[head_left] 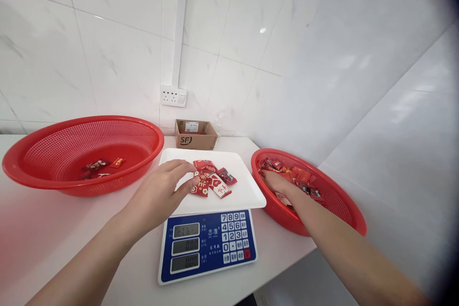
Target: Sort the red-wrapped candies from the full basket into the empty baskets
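My left hand (163, 189) hovers over the left part of the scale's white tray (240, 196). Its thumb and fingers are apart, with the tips at the left edge of a red packet (201, 184); whether they touch it I cannot tell. Beside that packet lie a white packet with a red heart (219, 185), a dark red packet (227, 176) and another red packet (205, 165). My right hand (274, 181) reaches into the right red basket (340, 201), among several small packets (299, 174). Its fingers are hidden there.
The scale's blue panel (208, 246) faces me below the tray. A large red basket (86, 129) on the left holds a few packets (96, 166). Against the tiled wall stands a small cardboard box (197, 141), below a white socket (173, 96).
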Demonstrator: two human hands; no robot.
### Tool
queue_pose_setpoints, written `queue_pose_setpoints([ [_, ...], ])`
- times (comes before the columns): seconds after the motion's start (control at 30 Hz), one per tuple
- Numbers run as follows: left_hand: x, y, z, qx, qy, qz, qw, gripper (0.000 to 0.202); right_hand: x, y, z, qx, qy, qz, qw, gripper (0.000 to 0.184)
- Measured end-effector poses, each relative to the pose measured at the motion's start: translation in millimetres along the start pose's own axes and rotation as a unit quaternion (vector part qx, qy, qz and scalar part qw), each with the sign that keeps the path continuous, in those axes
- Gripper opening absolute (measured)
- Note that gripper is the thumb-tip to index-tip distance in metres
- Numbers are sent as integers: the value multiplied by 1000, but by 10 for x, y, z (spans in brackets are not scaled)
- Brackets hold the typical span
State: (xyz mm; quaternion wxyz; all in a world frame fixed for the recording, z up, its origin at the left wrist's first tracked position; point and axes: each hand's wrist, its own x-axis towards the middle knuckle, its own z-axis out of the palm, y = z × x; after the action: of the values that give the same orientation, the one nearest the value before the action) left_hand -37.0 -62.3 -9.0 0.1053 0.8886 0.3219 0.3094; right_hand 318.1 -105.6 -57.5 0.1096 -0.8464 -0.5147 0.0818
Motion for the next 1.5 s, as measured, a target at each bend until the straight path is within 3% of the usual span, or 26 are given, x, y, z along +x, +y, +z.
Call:
queue_pose_setpoints([
  [0.27,-7,4,-27,-6,-11,-15,1000,34,128,-20,-49,-80,-29,17,996,29],
  [0.47,-12,35,-65,2,-24,-17,1000,33,161,6,-28,-82,1,33,996,36],
  [0.63,-22,15,-54,5,-27,-18,999,34,207,21,-63,-73,63,35,995,40],
  [0.93,-8,-1,55,10,-24,-3,1000,30,486,-128,-226,-44,107,-51,992,29],
  [1.1,5,-11,108,23,-29,-8,999,30,736,-174,-174,-27,101,-100,989,27],
  [1.27,35,-25,198,22,-79,-20,996,33,830,-154,-53,-7,102,-97,990,28],
  [1.5,14,51,272,2,-219,0,976,51,828,-175,-26,20,116,-95,988,23],
])
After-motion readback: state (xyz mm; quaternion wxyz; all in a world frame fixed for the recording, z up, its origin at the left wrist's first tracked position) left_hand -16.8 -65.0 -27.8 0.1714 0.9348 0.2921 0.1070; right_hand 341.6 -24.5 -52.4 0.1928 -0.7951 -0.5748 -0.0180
